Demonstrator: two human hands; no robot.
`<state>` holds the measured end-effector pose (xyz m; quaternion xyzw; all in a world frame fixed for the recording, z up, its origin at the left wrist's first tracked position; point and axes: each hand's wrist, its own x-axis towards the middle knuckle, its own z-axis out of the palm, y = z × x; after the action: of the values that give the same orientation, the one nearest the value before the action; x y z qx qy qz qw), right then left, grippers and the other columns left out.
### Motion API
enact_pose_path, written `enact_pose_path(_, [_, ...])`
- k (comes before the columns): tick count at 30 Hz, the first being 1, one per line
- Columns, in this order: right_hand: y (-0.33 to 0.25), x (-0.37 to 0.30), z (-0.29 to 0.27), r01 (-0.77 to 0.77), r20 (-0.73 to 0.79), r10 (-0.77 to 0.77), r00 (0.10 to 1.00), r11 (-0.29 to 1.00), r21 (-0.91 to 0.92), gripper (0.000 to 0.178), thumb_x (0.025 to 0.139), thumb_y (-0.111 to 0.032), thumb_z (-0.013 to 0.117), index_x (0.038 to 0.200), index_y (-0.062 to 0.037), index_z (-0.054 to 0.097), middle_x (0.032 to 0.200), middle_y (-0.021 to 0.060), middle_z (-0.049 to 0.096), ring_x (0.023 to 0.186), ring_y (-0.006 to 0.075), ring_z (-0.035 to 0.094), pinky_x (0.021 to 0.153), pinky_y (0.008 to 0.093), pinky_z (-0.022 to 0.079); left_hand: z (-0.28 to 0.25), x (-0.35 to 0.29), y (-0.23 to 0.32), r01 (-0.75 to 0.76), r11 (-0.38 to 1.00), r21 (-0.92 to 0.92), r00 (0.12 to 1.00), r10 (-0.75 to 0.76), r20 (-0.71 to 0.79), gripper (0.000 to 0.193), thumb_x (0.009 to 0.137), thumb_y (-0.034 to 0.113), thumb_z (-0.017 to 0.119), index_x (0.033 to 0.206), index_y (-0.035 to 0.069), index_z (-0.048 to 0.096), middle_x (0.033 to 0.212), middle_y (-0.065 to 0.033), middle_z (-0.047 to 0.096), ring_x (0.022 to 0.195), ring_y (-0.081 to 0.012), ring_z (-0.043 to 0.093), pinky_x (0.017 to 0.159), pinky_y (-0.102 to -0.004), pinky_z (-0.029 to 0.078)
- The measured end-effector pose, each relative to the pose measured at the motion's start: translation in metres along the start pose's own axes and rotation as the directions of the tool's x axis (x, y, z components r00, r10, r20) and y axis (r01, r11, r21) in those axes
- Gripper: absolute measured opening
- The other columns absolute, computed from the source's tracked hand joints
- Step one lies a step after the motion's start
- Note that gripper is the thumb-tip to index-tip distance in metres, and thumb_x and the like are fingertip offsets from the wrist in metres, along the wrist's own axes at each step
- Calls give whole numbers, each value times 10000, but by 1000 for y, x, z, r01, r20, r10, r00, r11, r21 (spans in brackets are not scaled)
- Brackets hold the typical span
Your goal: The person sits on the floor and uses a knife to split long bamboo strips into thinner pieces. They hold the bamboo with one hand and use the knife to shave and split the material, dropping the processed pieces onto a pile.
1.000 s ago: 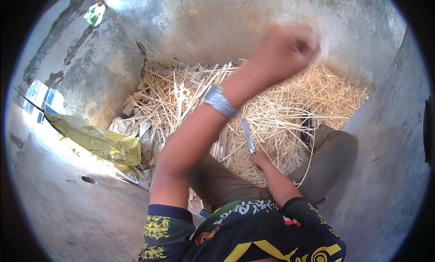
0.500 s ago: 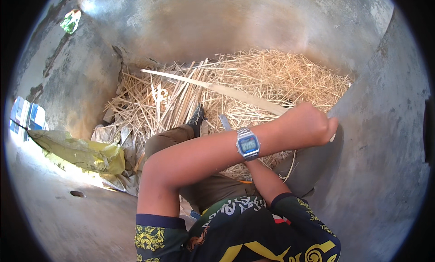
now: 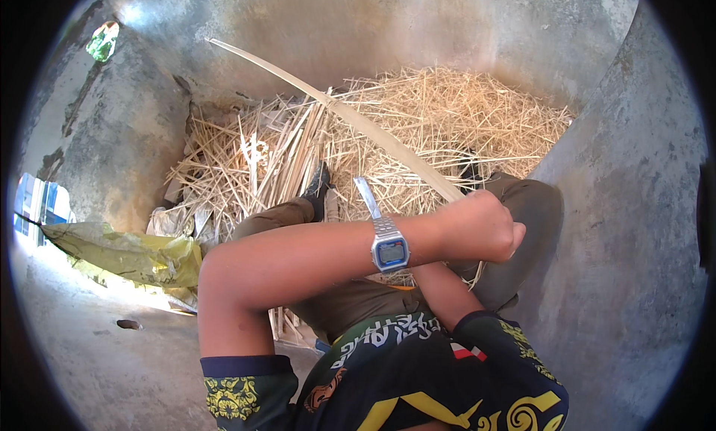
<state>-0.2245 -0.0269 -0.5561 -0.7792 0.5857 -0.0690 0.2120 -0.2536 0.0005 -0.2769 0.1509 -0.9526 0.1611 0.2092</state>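
— Where is the pale strip [image 3: 384,140] to be found?
— It is grasped in the left hand [image 3: 481,226], which is clenched round its near end. It is raised at a slant across the straw heap [image 3: 462,121], and its narrow tip is seen against the wall [image 3: 418,28].
— And how is the right hand placed?
— It is hidden behind the left forearm [image 3: 313,259], so its grip cannot be told. Only the right forearm [image 3: 447,293] is shown below. A knife blade [image 3: 366,196] is seen projecting just beyond the metal watch [image 3: 390,253] that is worn on the left arm.
— What is gathered nearby?
— Split sticks [image 3: 294,155] are heaped left of the straw, and a yellowish sheet [image 3: 145,253] is spread farther left.
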Motion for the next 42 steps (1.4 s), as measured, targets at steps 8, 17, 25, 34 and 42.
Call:
enact_pose_path(8, [-3,-66,-188,-20,-357,-60,932,976,-216,465,848,-271,734,1228,-27,621,1235,187,586,1258,328,497,1025,471,398,-31,-33,-85,54,992,117,998,-59,34,141,824,119,643,772,72,521,539,-30,556,482,-209,628,411,-353,482])
enact_pose_path(17, [63,-168,-229,-317,-389,278,878,948,-38,301,847,-114,698,1129,-33,631,1048,133,633,995,342,618,835,451,504,-92,-81,-138,310,899,310,920,-202,-335,172,899,105,696,769,110,584,561,4,601,455,-116,570,406,-268,422])
enact_pose_path(25, [60,-177,-283,51,-827,199,527,963,264,224,938,-40,633,1150,-17,700,891,86,683,753,182,642,700,323,516,-193,-130,-121,675,673,302,515,-137,-846,283,859,111,811,635,111,637,506,69,541,451,-9,480,413,-183,351])
enact_pose_path(34, [74,-22,-348,234,-933,-136,333,971,-58,274,950,-208,671,1157,-31,701,998,111,680,884,196,657,756,343,525,-272,-141,-56,726,674,139,256,-77,-964,443,891,82,732,547,87,453,497,10,448,399,-41,346,383,-185,303])
enact_pose_path(42, [-27,15,-158,43,330,-55,942,998,45,404,902,-387,667,1084,-31,722,1033,204,713,1004,373,696,864,473,548,-339,-146,-18,258,896,-362,466,-443,-766,312,851,105,508,561,63,401,500,-89,408,437,-129,365,472,-288,375])
